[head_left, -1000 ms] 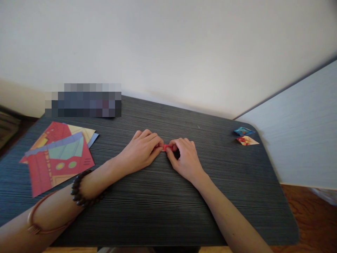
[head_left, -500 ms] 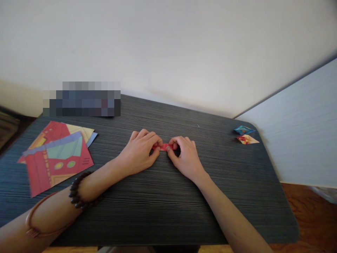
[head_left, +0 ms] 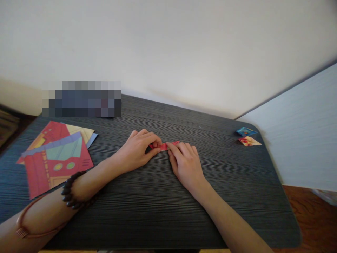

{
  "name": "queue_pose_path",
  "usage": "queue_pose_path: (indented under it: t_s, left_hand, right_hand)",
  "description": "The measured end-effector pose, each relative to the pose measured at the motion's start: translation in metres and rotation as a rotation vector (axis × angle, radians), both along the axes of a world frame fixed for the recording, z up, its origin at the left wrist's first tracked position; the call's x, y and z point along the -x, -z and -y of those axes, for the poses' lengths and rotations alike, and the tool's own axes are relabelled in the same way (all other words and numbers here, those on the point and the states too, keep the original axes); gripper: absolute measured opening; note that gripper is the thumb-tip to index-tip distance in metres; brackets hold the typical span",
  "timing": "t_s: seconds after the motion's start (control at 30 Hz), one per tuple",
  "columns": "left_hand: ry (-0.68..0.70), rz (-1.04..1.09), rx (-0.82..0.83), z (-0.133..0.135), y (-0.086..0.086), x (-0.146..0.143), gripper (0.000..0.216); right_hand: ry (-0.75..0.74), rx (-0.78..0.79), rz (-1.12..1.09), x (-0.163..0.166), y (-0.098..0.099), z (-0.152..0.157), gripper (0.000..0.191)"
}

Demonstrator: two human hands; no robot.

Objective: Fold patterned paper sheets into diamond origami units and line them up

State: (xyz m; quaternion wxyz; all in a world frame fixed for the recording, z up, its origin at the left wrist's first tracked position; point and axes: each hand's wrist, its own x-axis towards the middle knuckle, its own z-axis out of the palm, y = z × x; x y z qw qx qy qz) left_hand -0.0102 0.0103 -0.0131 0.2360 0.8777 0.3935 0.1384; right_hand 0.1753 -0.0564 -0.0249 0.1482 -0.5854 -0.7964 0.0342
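Note:
A small folded strip of red paper [head_left: 165, 146] lies on the dark striped table [head_left: 163, 203] between my two hands. My left hand [head_left: 139, 151] pinches its left end with curled fingers. My right hand [head_left: 184, 163] rests flat over the strip's right part, fingers stretched and pressing it down onto the table. Most of the paper is hidden under my fingers. A dark bead bracelet and a thin cord circle my left forearm.
A stack of colourful patterned paper sheets [head_left: 56, 156] lies at the table's left. Two small folded paper pieces, one blue [head_left: 245, 131] and one yellow-red [head_left: 249, 141], sit near the right edge. A blurred dark object [head_left: 81, 99] stands at the back left. A pale panel [head_left: 302, 140] borders the right.
The red strip now shows longer between my hands. My right hand has gone from pinching the paper to lying flat on it; my left hand has drawn slightly leftward.

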Motion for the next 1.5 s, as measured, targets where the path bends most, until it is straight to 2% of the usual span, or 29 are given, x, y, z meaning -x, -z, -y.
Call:
queue_pose_path:
  t_s: [0.13,0.33,0.67,1.07,1.2,1.3,1.5]
  left_hand:
    - [-0.015,0.002,-0.031,0.002,0.000,-0.002,0.018]
    - [-0.018,-0.008,-0.042,0.002,-0.001,-0.002,0.019]
    - [0.019,-0.028,-0.036,0.001,-0.001,0.000,0.021]
    - [0.034,-0.035,-0.023,-0.001,-0.001,0.001,0.026]
    - [0.001,-0.015,-0.077,-0.002,0.003,0.002,0.030]
    - [0.034,0.012,-0.105,-0.003,0.005,0.002,0.026]
    - [0.139,0.130,-0.042,0.000,0.004,-0.002,0.017]
  right_hand:
    - [-0.028,0.009,0.092,0.013,0.000,0.010,0.043]
    - [-0.011,0.073,0.103,0.018,-0.005,0.011,0.046]
    - [0.054,0.071,0.078,0.012,-0.004,0.012,0.043]
    - [0.110,-0.007,0.068,-0.005,0.000,0.007,0.040]
    - [0.133,-0.017,-0.059,-0.007,0.001,0.002,0.038]
    - [0.143,-0.040,-0.195,-0.009,0.002,-0.005,0.029]
    - [0.011,-0.019,-0.429,-0.012,0.002,-0.011,0.005]
